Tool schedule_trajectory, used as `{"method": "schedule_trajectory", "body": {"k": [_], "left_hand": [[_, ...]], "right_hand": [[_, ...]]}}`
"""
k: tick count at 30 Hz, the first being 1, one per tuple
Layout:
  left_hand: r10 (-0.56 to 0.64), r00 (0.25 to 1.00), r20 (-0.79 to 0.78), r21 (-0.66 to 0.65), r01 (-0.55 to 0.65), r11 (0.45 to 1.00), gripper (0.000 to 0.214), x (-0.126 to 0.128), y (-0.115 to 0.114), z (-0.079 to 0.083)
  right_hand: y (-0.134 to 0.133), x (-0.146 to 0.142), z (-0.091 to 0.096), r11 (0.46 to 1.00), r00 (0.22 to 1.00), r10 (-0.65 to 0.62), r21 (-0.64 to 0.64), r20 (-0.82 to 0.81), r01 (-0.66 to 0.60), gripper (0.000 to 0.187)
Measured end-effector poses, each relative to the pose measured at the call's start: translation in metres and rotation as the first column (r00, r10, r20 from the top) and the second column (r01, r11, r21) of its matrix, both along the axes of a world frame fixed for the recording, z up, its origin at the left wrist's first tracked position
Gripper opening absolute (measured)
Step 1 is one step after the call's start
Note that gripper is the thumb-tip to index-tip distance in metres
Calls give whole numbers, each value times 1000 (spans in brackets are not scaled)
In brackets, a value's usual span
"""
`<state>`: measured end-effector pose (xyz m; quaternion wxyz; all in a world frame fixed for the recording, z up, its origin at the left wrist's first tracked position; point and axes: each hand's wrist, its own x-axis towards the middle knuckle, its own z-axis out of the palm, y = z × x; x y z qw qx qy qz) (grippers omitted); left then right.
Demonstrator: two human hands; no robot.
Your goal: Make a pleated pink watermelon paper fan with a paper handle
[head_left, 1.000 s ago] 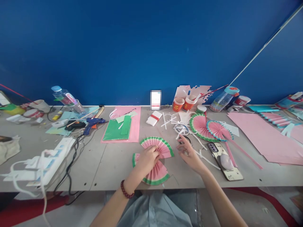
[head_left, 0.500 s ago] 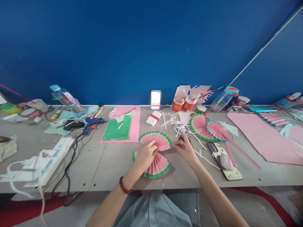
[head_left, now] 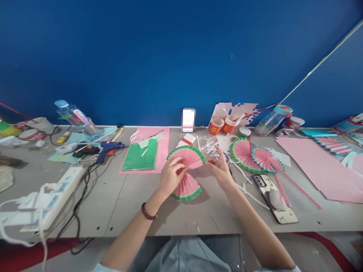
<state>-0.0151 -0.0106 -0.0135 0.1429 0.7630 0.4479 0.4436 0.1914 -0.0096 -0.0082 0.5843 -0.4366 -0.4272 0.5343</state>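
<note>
A pleated paper fan (head_left: 190,155), pink with a green and white rim like a watermelon, spreads in two half-round parts joined at the middle. My left hand (head_left: 172,175) is closed on it near its folded centre, covering part of the left side. With thumb and fingers, my right hand (head_left: 219,169) pinches the right end of the upper half, its index finger pointing up. The lower half hangs toward the table's front edge. Just behind my right hand lie white paper strips (head_left: 208,143) and scissors, partly hidden.
Two finished-looking fans (head_left: 244,155) lie to the right, near a phone (head_left: 273,204) and pink paper sheets (head_left: 320,166). Paper cups (head_left: 216,125) stand at the back. Leftward are a green paper pack (head_left: 136,158), a blue glue gun (head_left: 109,149), a power strip (head_left: 62,196) and a bottle (head_left: 75,117).
Both hands have lifted the fan slightly, and its lower half has swung up a little. My left hand's grip has shifted left along the folds. The view has tilted slightly.
</note>
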Motion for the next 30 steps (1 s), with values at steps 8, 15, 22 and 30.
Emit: {"method": "schedule_trajectory", "body": {"k": [8,15,22,30], "left_hand": [[-23,989,145,-196,51,979,6,1,-1,-2],[-22,969,244,-266,89,960,8,6,-11,8],[-170,970,174,-225,207,952,15,5,-1,59],[-333,918,216,-299,387,873,16,-1,42,105]], "right_hand": [[3,0,-12,1000,999,-26,2,-21,26,84],[2,-3,3,992,999,-29,126,31,25,74],[9,1,55,969,988,95,215,123,-120,68],[34,-17,89,912,922,328,187,206,-366,65]]}}
